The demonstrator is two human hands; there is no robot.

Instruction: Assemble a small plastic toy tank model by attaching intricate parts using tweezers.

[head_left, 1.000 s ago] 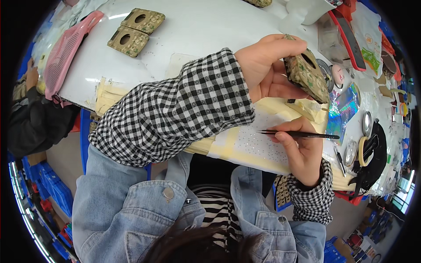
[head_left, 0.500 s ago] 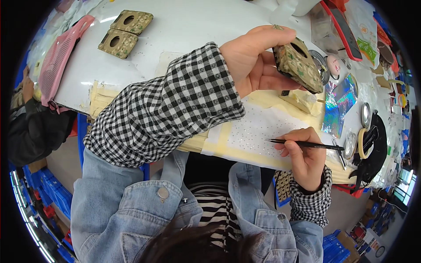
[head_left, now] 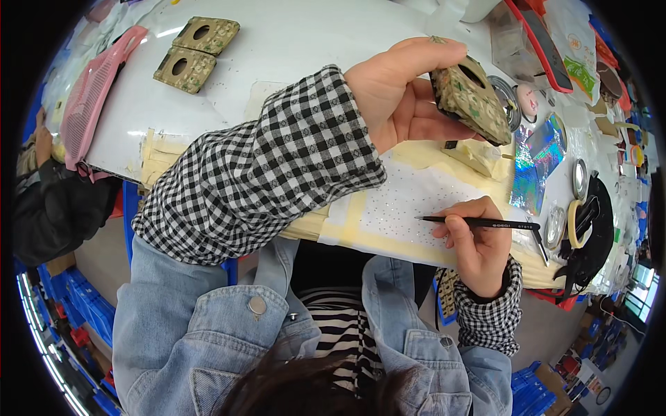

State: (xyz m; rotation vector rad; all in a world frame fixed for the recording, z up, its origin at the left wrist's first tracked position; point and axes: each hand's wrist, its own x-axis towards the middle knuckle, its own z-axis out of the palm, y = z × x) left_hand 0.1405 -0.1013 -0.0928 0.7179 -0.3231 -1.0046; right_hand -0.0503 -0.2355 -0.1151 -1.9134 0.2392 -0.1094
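White worktop (head_left: 284, 35) fills the upper half, cluttered along the right. Left hand (head_left: 395, 90) grips a camo piece (head_left: 479, 104) with a round hole, upper right of centre; right hand (head_left: 482, 243) pinches slim black tweezers (head_left: 479, 222), tip over the white sheet (head_left: 388, 191) right of centre. Progress: plenty of specks (head_left: 409, 208) on the sheet; can't tell if the held piece carries any. Two similar pieces (head_left: 198, 55) sit upper left, unclear whether finished.

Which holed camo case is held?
The camouflage case in the left hand; the other two camouflage cases lie beside each other on the white table.
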